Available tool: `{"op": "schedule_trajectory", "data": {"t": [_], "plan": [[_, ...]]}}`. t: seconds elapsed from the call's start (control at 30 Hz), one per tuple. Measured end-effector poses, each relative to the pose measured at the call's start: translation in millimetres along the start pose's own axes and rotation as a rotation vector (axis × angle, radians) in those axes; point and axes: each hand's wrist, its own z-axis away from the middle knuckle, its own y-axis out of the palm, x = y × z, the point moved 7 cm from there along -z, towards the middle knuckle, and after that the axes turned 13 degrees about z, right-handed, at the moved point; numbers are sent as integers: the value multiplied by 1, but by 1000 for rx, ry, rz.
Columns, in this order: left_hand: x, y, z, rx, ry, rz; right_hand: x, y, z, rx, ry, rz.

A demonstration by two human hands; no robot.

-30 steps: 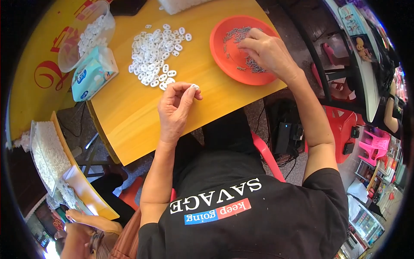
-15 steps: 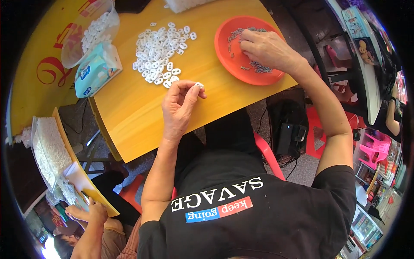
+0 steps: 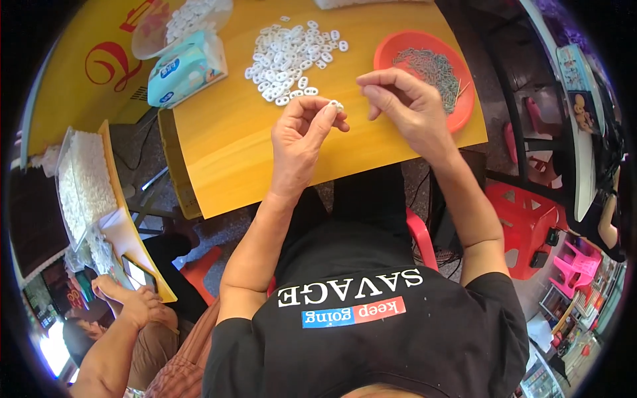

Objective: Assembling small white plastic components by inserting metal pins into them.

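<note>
My left hand [image 3: 300, 136] pinches a small white plastic piece [image 3: 337, 106] between thumb and forefinger. Beyond it lies a pile of white oval pieces with two holes each [image 3: 286, 60]. My right hand [image 3: 413, 109] hovers just right of the pinched piece, its fingers curled and thumb drawn in. Whatever those fingers hold, if anything, is too small to make out. Behind the right hand stands a red-orange plastic dish [image 3: 470, 106], holding many small grey metal screws or pins [image 3: 424, 66].
A pack of tissues [image 3: 186, 73] and a clear tub of white pieces [image 3: 149, 40] stand at the table's far left. The yellow table's [image 3: 232, 179] near edge runs before my lap. At lower left another person's hands [image 3: 136, 302] rest near a phone [image 3: 138, 273].
My right hand has left the dish and come left, close to my left hand. The left hand still pinches its white piece. The view has shifted a little.
</note>
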Motion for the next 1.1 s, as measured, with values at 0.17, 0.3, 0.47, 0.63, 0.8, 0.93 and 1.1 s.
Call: {"op": "schedule_trajectory", "data": {"t": [0.17, 0.3, 0.47, 0.63, 0.8, 0.93, 1.1], "plan": [[-16, 6, 4, 13, 49, -7, -14, 36, 8, 52, 286, -626], [-23, 10, 6, 36, 81, 5, -14, 49, 11, 123, 327, -815], [-24, 11, 8, 42, 92, -45, -6, 49, 10, 120, 319, -817], [-27, 13, 9, 41, 96, -45, -4, 49, 9, 123, 288, -795], [-29, 14, 10, 36, 111, -61, 3, 47, 8, 96, 254, -716], [-31, 16, 11, 25, 124, -82, 6, 44, 8, 55, 202, -600], [-33, 18, 14, 22, 143, -98, 18, 37, 10, -75, 67, -387]]}}
